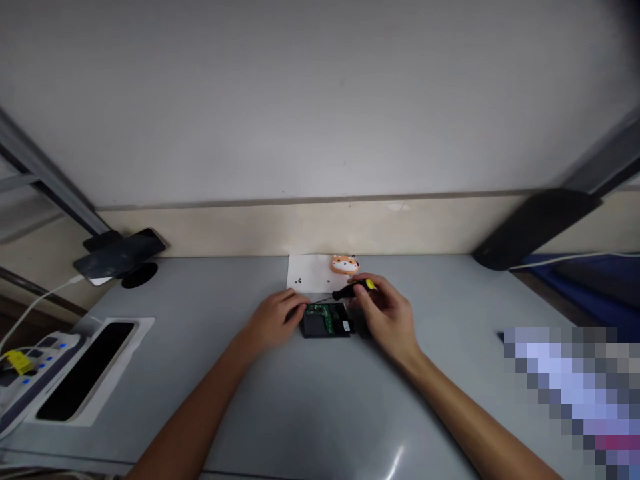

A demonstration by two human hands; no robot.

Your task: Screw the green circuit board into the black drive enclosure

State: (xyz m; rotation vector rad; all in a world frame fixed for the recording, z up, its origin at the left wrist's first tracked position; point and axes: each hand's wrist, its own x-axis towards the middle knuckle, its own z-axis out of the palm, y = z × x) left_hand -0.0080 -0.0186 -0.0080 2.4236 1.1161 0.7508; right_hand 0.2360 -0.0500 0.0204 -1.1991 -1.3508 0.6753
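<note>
A small black electronic device (316,325) with a bared green circuit board (328,319) lies flat on the grey desk between my hands. My left hand (273,319) is closed at its upper left corner, fingertips and thumb around the edge. In my right hand (387,317) is a screwdriver (346,291) with a black and yellow handle. Its thin shaft slants left and down towards the board's top left, close to my left fingertips; I cannot tell exactly where the tip touches. Just behind lies a white paper (305,267) with several tiny dark screws (299,281) on it.
An orange and white animal-faced case (345,265) sits on the paper's right side. At left are a phone on a stand (123,257), another phone (87,373) on white paper, and a power strip (45,373) with cables. A black cylinder (535,227) stands back right.
</note>
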